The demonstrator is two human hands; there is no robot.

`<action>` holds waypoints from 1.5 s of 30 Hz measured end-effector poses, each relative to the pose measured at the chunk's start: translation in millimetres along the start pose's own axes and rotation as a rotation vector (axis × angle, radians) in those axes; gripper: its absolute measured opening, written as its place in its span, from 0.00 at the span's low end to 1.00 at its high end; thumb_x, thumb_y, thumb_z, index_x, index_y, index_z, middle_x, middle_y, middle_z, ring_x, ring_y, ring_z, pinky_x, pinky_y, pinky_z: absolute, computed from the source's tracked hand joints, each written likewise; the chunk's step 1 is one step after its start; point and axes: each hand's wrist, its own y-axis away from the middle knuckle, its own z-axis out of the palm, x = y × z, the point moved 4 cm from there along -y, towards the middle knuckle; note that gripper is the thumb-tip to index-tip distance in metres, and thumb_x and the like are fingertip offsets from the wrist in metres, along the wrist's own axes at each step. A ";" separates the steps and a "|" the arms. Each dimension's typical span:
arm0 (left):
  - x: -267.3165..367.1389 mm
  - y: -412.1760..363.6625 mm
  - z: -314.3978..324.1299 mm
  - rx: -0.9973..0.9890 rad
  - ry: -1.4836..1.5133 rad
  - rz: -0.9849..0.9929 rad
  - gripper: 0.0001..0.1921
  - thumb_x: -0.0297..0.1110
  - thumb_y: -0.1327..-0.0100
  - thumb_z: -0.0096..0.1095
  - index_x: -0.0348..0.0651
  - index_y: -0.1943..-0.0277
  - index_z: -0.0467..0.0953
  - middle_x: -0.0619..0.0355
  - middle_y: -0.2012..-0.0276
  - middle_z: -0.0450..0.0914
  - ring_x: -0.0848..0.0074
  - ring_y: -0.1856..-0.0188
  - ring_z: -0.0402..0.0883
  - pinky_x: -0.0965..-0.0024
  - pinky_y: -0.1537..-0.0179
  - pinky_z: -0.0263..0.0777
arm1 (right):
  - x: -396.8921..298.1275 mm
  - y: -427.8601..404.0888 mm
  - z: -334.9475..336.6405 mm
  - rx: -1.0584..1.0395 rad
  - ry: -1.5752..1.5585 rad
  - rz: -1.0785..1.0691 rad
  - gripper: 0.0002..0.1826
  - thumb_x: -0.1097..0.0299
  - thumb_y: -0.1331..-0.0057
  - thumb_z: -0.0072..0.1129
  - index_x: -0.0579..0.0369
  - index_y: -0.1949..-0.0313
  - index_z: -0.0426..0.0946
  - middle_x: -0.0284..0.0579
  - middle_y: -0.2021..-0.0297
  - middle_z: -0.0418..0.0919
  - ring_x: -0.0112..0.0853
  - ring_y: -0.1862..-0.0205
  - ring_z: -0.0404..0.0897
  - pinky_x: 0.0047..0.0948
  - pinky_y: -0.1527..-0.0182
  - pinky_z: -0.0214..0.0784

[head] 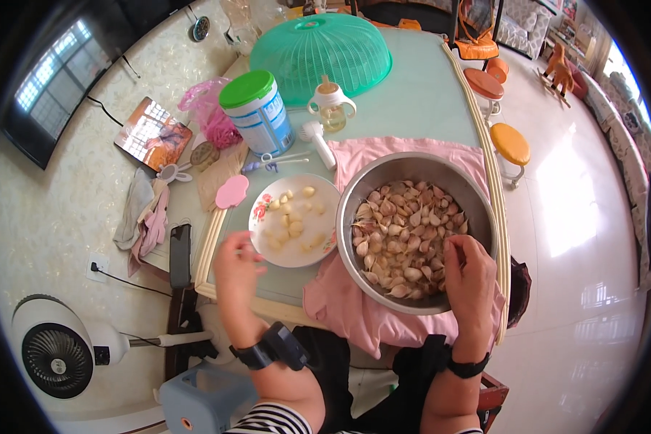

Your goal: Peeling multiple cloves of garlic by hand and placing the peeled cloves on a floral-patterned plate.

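Note:
A stainless steel basin (416, 304) of unpeeled garlic cloves (412, 217), partly under water, stands on a pink cloth (352, 312). Over the basin's right side is my right hand (469, 276), thumb and forefinger pinched together. Whether a clove sits between those fingertips is hidden. To the left of the basin lies a white plate with red flowers (304, 257), holding several peeled garlic cloves (293, 225). My left hand (238, 271), slightly blurred, hovers by the plate's left rim with its fingers apart and nothing visible in them.
Behind the plate are a white handheld device (319, 144), a baby bottle (332, 111), a green-lidded tub (257, 114) and a green mesh food cover (325, 59). A phone (180, 255) lies left of the table edge (209, 255). A fan (59, 347) and stool (200, 396) stand lower left.

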 end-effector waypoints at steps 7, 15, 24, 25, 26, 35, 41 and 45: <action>8.5 28.4 69.9 -0.611 -0.302 0.026 0.13 0.24 0.32 0.53 0.31 0.48 0.79 0.54 0.64 0.82 0.73 0.67 0.81 0.69 0.63 0.77 | -0.6 0.4 0.0 0.001 -0.001 0.004 0.04 0.74 0.33 0.57 0.60 0.61 0.76 0.51 0.68 0.80 0.45 0.70 0.80 0.36 0.66 0.72; 18.6 27.1 73.6 -0.326 -0.756 0.278 0.12 0.30 0.33 0.53 0.35 0.55 0.83 0.40 0.64 0.83 0.55 0.62 0.84 0.61 0.58 0.75 | 3.0 0.2 -2.7 0.012 0.022 -0.019 0.04 0.73 0.33 0.58 0.57 0.60 0.77 0.49 0.67 0.81 0.44 0.69 0.81 0.38 0.66 0.72; 74.0 50.8 61.0 0.024 -0.200 0.598 0.10 0.27 0.33 0.57 0.36 0.52 0.80 0.46 0.58 0.83 0.59 0.60 0.82 0.63 0.56 0.75 | -4.4 -1.3 1.5 0.039 -0.029 -0.003 0.05 0.73 0.33 0.58 0.61 0.60 0.77 0.50 0.67 0.81 0.42 0.69 0.81 0.34 0.65 0.73; 83.1 58.4 78.7 -0.012 -0.063 0.706 0.10 0.27 0.33 0.57 0.38 0.51 0.79 0.46 0.53 0.81 0.54 0.57 0.81 0.58 0.55 0.76 | -2.2 -1.9 0.3 0.041 -0.014 -0.005 0.05 0.73 0.33 0.58 0.61 0.60 0.77 0.50 0.67 0.81 0.42 0.69 0.81 0.34 0.65 0.73; 95.8 74.2 95.5 -0.162 0.093 0.650 0.11 0.24 0.34 0.58 0.38 0.49 0.79 0.50 0.53 0.81 0.65 0.58 0.81 0.67 0.55 0.75 | 1.2 -2.4 -3.2 0.050 -0.032 0.015 0.05 0.73 0.32 0.59 0.61 0.60 0.77 0.50 0.68 0.81 0.41 0.70 0.81 0.33 0.66 0.73; 103.5 109.7 166.8 -0.574 0.335 0.775 0.23 0.14 0.41 0.63 0.43 0.43 0.78 0.52 0.53 0.81 0.69 0.56 0.83 0.71 0.54 0.78 | -0.5 2.4 7.8 -0.081 -0.446 0.187 0.08 0.74 0.30 0.59 0.63 0.54 0.79 0.42 0.66 0.82 0.23 0.68 0.78 0.22 0.63 0.72; 98.9 111.8 167.6 -0.552 0.304 0.700 0.22 0.17 0.41 0.65 0.43 0.43 0.79 0.53 0.55 0.83 0.67 0.54 0.83 0.69 0.52 0.77 | -1.6 2.6 9.4 -0.092 -0.627 0.236 0.10 0.73 0.32 0.62 0.64 0.53 0.79 0.37 0.66 0.82 0.21 0.66 0.78 0.20 0.61 0.72; 118.5 98.2 135.2 -0.178 0.062 0.971 0.15 0.22 0.39 0.65 0.42 0.49 0.81 0.52 0.52 0.80 0.62 0.48 0.79 0.64 0.46 0.72 | 10.8 1.7 4.2 0.046 -0.545 0.275 0.10 0.71 0.31 0.63 0.63 0.54 0.79 0.35 0.67 0.81 0.19 0.66 0.77 0.18 0.62 0.71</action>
